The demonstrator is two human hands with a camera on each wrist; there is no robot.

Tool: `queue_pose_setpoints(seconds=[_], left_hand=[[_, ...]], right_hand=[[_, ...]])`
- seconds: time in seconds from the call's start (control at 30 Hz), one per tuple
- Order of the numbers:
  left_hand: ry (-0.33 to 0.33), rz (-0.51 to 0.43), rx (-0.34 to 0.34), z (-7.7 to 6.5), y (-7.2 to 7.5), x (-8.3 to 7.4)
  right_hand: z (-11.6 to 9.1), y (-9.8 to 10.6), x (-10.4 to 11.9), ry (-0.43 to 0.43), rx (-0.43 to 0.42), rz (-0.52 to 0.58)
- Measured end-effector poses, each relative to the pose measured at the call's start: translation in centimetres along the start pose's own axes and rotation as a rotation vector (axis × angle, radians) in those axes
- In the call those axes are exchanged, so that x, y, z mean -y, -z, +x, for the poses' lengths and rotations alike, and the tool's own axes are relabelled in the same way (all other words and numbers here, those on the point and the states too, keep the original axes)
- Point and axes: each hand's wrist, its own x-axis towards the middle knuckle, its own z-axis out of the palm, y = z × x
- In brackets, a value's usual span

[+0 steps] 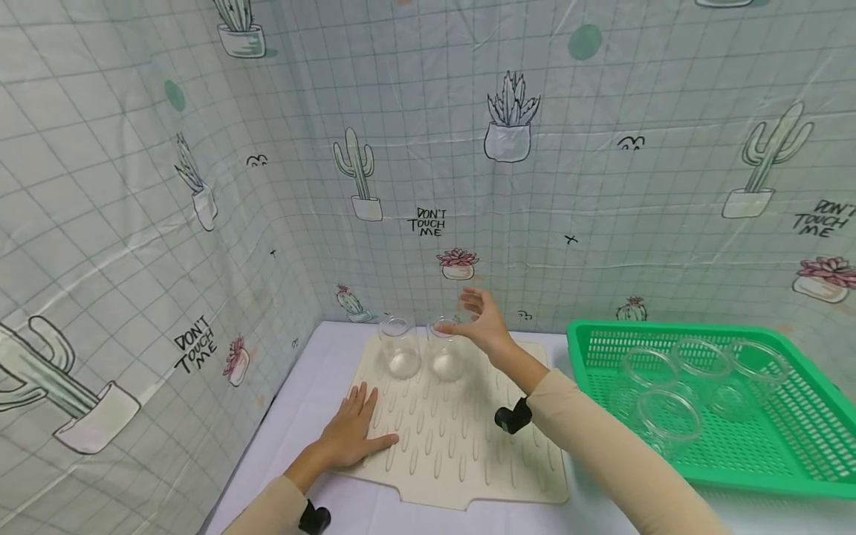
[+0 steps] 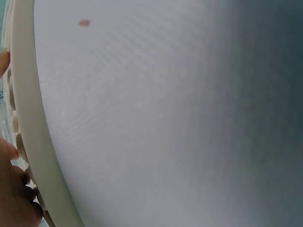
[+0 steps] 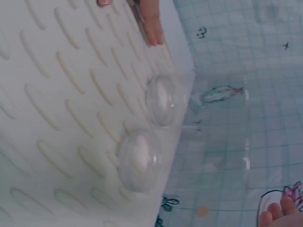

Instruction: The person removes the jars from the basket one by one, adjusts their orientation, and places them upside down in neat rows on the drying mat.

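Two clear plastic cups stand upright side by side at the back left of a cream ribbed mat. My right hand is at the top of the right cup; its thumb overlaps the rim in the head view, the fingers apart from it. In the right wrist view, its fingertips show beyond that cup with nothing between them. The left cup stands free of both hands. My left hand rests on the mat's left edge, fingers spread.
A green plastic basket stands to the right of the mat, holding several clear cups. A white cloth covers the table. Grid-patterned sheets with cactus drawings hang behind and to the left.
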Motion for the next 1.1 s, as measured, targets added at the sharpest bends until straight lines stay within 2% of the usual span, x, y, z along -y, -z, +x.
queue_pose_setpoints(seconds=[0.37,0.6,1.1], left_hand=[[-0.003,-0.017,0.004,-0.2,0.1,-0.2],[0.005,-0.014,0.016,-0.5,0.0,-0.4],[0.015,-0.029,0.012,-0.5,0.3,-0.7]], right_hand=[[-1.6,2.8,2.7,0.088,0.064,0.046],[-3.3,4.8,3.5,0.137,0.046,0.077],[-8.1,10.2,5.2,0.199,0.057,0.011]])
